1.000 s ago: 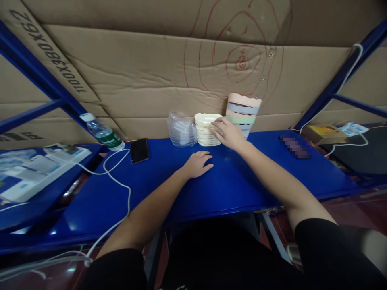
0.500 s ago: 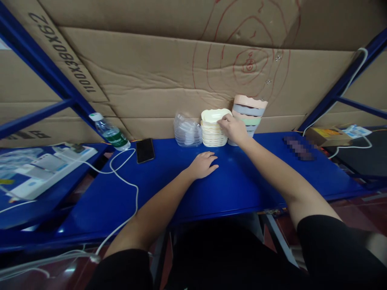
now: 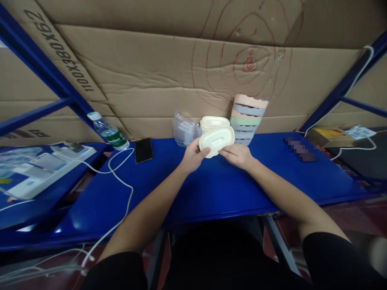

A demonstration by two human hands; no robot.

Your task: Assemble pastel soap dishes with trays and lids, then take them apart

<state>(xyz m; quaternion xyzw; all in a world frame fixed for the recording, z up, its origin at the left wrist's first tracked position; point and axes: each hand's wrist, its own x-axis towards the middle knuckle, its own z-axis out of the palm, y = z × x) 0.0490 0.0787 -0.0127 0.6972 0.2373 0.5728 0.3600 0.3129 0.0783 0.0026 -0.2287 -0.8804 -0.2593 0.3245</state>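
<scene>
A cream oval plastic dish with a raised strip along its middle is tilted toward me above the blue tabletop. My left hand is closed on its left edge, thumb over the front. At its lower right edge, my right hand pinches it with the fingers together. Just behind stands a stack of similar cream dishes, largely covered by the held one. To the left of that stack is a nested pile of clear plastic pieces. On its right rises a taller stack of pastel wavy-edged containers.
A cardboard wall closes off the back of the blue table. A water bottle, a phone and a looped white cable lie at left. Farther right are a blurred-out object and a small box.
My right hand has brought a cream dish off the stack toward me. My left hand has risen from the tabletop and now grips the dish too.
</scene>
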